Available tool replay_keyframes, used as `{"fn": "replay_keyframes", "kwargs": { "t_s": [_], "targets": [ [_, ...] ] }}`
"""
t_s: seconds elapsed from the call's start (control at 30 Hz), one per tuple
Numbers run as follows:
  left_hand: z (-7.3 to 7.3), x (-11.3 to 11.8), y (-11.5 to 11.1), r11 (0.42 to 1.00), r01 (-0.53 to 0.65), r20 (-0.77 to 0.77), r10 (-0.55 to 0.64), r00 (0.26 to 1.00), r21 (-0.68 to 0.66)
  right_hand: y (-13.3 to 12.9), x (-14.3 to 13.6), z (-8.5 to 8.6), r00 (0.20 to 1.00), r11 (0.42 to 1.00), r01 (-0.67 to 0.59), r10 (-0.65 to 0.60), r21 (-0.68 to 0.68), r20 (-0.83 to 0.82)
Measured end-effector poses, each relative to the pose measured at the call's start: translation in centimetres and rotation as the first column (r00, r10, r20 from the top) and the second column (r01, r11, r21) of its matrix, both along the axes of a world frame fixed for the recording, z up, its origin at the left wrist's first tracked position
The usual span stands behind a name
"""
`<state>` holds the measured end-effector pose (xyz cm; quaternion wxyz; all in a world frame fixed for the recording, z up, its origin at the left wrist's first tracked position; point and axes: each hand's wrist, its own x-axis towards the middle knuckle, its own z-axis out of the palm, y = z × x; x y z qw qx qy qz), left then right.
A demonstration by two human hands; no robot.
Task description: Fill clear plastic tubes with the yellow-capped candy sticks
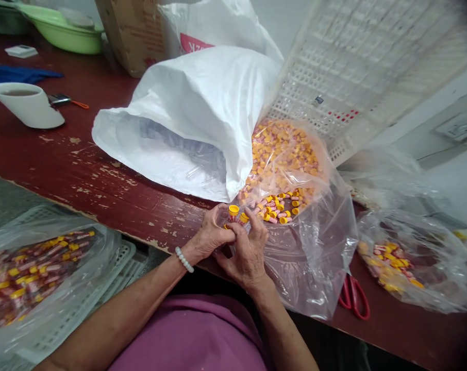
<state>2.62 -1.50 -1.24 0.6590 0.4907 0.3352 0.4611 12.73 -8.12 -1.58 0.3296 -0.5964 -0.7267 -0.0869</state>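
My left hand (pixel 212 233), with a white bead bracelet at its wrist, is closed around small yellow-topped pieces (pixel 234 210) at the table's front edge. Touching it, my right hand (pixel 249 246) is closed on the same pieces, its thumb below and index finger beside a yellow top. How many pieces lie between the fingers is partly hidden. Just beyond my hands, a clear plastic bag (pixel 311 257) holds many small pink-and-yellow pieces (pixel 282 154). To its left a white sack (pixel 202 98) lies with its mouth open, clear tube-like items (pixel 206 167) inside.
A white cup (pixel 32 116) stands at the left. Red-handled scissors (pixel 355 296) and another bag of pieces (pixel 396 265) lie right. A bag of filled tubes (pixel 36 268) sits on a crate at lower left. A white perforated basket (pixel 357 67) leans behind; a green basin (pixel 63 36) is far left.
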Motion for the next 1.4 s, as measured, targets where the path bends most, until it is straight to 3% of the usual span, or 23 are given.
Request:
{"fn": "replay_keyframes", "kwargs": {
  "t_s": [0.17, 0.37, 0.53, 0.63, 0.8, 0.9, 1.03, 1.1, 1.2, 1.3, 1.4],
  "targets": [
    [0.3, -0.6, -0.2, 0.999, 0.053, -0.001, -0.053, 0.999, 0.011, 0.0, -0.1, 0.3, 0.997, 0.999, -0.046, 0.046, 0.006, -0.056],
    [-0.8, -0.9, -0.6, 0.99, 0.117, 0.128, -0.107, 0.986, -0.074, 0.4, 0.2, 0.7, 0.993, 0.995, -0.1, 0.102, 0.03, -0.067],
    [-0.7, -0.3, -0.5, 0.994, 0.067, 0.115, -0.057, 0.992, -0.086, 0.9, 0.1, 0.6, 0.986, 0.987, -0.138, 0.145, 0.08, -0.087],
    [-0.5, -0.1, -0.1, 0.993, 0.02, 0.057, -0.013, 0.998, -0.114, 1.0, 0.5, 1.0, 0.991, 0.994, -0.112, 0.112, 0.008, -0.071],
    [-0.7, -0.8, 0.7, 0.99, -0.027, -0.039, 0.021, 0.999, -0.141, 1.9, 5.5, 0.9, 0.998, 0.994, 0.008, -0.015, -0.109, -0.064],
    [-0.6, -1.1, 0.8, 0.988, -0.092, -0.083, 0.082, 0.993, -0.123, 3.3, 9.6, -0.7, 0.983, 0.971, 0.181, -0.176, -0.154, 0.044],
    [-0.5, -1.2, 0.5, 0.997, -0.076, -0.134, 0.072, 0.988, -0.026, 4.9, 12.4, -2.9, 0.973, 0.951, 0.195, -0.157, -0.24, 0.167],
    [-0.7, -1.2, 0.4, 0.995, -0.061, -0.178, 0.074, 0.981, 0.075, 5.1, 12.3, -2.9, 0.98, 0.961, 0.198, -0.191, -0.193, 0.057],
    [-1.3, -1.1, 0.4, 0.977, 0.004, -0.243, 0.05, 0.969, 0.215, 4.3, 10.1, -1.0, 0.918, 0.967, 0.238, -0.254, -0.087, -0.305],
    [-1.4, -0.9, 0.0, 0.952, 0.127, -0.307, -0.036, 0.951, 0.28, 3.1, 6.2, 1.7, 0.699, 0.99, 0.121, -0.141, -0.077, -0.701],
    [-1.0, -0.7, -0.5, 0.926, 0.223, -0.359, -0.106, 0.928, 0.304, 2.2, 2.8, 3.1, 0.56, 0.998, -0.045, -0.007, -0.039, -0.828]
  ]
}}
